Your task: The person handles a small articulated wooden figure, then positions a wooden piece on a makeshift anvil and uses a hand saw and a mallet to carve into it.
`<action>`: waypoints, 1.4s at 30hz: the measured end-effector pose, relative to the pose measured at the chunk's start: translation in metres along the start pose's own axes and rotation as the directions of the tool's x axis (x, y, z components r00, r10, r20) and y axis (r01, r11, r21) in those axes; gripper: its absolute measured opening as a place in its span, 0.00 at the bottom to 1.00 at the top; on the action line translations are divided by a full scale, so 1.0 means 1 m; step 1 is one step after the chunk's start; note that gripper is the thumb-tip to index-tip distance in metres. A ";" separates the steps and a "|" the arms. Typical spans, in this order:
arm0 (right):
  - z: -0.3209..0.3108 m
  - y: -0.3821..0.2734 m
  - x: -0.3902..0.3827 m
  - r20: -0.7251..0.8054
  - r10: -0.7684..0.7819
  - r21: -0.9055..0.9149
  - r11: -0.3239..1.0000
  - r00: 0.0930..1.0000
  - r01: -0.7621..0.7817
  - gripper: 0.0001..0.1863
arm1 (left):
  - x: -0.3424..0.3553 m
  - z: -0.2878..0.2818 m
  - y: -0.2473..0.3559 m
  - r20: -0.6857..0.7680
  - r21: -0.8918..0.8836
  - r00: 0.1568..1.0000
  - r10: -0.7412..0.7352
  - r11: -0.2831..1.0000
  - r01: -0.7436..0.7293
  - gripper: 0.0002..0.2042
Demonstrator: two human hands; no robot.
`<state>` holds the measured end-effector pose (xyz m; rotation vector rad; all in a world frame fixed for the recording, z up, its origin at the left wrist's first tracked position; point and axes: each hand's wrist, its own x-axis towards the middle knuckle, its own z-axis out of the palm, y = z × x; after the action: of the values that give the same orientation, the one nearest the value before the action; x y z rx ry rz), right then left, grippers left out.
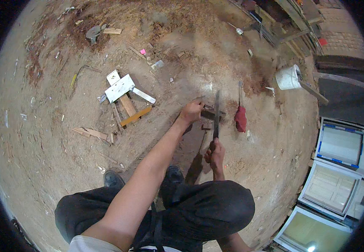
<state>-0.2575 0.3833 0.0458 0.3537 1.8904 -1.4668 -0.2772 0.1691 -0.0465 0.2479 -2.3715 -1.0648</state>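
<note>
A person in dark trousers is crouching over bare, littered ground, and both hands are working around a dark block (208,114) that is lying low in front of the knees. The step in hand seems to be cutting or trimming this block: the left hand is steadying it while the right is bringing a long-bladed tool (216,124) across its right part. Whether the edge is touching or only passing above, I cannot tell. The next move probably calls for keeping the block firm and the left fingers clear of the blade. The left hand (192,112) is curling its fingers closed at the block's left end, their tips partly hidden. The right hand (217,155) is wrapping fully around the tool's handle, leaving no visible gap, with the blade pointing away from the body. A red-handled tool (240,119) is lying just to the right.
</note>
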 end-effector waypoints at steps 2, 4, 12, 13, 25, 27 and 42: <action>0.000 -0.003 0.000 0.039 0.103 0.112 0.988 0.994 -0.107 0.24 | -0.001 0.003 -0.004 -0.093 -0.010 0.994 0.048 0.999 -0.049 0.11; 0.004 -0.008 -0.001 0.071 0.136 0.172 0.974 0.988 -0.146 0.24 | -0.005 0.005 -0.009 -0.138 -0.003 0.988 0.068 0.998 -0.070 0.11; -0.023 -0.015 0.004 0.485 0.087 0.615 0.673 0.870 -0.410 0.23 | 0.006 0.011 -0.002 -0.014 -0.063 1.000 0.009 0.998 -0.010 0.12; -0.028 -0.012 0.009 0.563 0.044 0.673 0.555 0.825 -0.489 0.23 | 0.009 0.012 -0.003 -0.006 -0.069 1.000 0.014 0.998 -0.014 0.11; 0.011 -0.023 -0.030 -0.186 -0.712 -0.485 0.666 0.677 0.567 0.21 | 0.003 -0.004 -0.006 -0.009 0.007 0.999 -0.042 0.999 0.042 0.05; 0.009 -0.020 -0.029 -0.232 -0.734 -0.279 0.679 0.638 0.679 0.21 | 0.004 0.003 -0.005 -0.107 0.021 0.994 -0.002 1.000 0.004 0.05; 0.010 -0.046 -0.036 -0.154 -0.693 0.022 0.710 0.704 0.704 0.20 | -0.003 0.011 -0.007 0.131 0.028 0.975 -0.182 0.983 0.180 0.09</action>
<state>-0.2551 0.3664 0.1025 -0.2989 2.2056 -2.0531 -0.2810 0.1721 -0.0589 0.4173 -2.5158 -1.1791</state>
